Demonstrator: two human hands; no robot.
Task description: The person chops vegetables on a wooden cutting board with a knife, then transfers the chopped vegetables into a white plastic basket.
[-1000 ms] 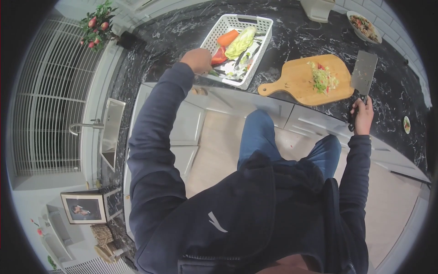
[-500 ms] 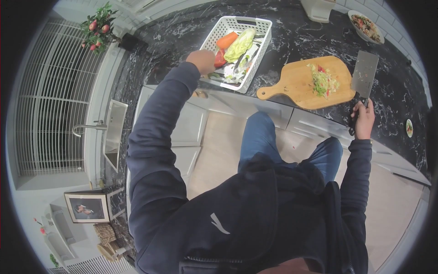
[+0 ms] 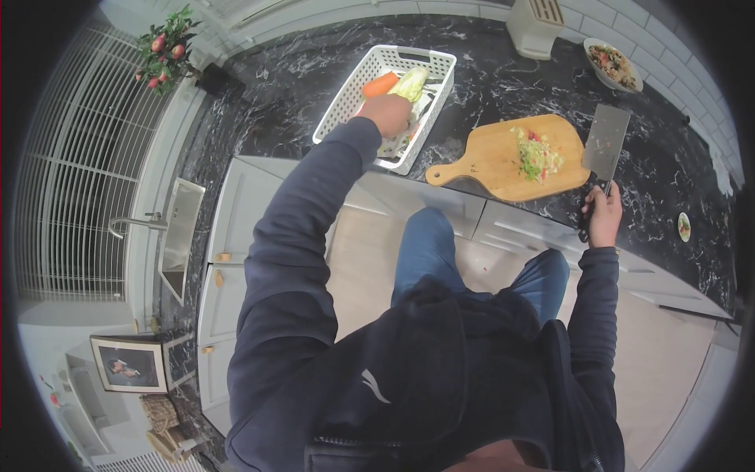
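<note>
My left hand (image 3: 385,116) is inside the white perforated basket (image 3: 435,106), over its contents, with its fingers pointing down and hidden. An orange carrot-like vegetable (image 3: 380,85) and a pale green leafy vegetable (image 3: 410,83) lie beside it there. On the right, my right hand (image 3: 603,214) is wrapped round the dark handle of a cleaver (image 3: 606,140), whose broad blade points away from me. Left of the blade is a wooden cutting board (image 3: 489,153) with a small heap of chopped vegetables (image 3: 537,157) on it.
A white knife block (image 3: 535,27) and a bowl of mixed food (image 3: 613,66) stand at the back of the dark counter (image 3: 307,71). A small dish (image 3: 684,227) is at the right. On the left are a sink (image 3: 181,236) and a potted plant (image 3: 163,55).
My left hand has moved right, from the basket's left edge to over its inside. The cleaver stays in my right hand. The whole view has shifted slightly.
</note>
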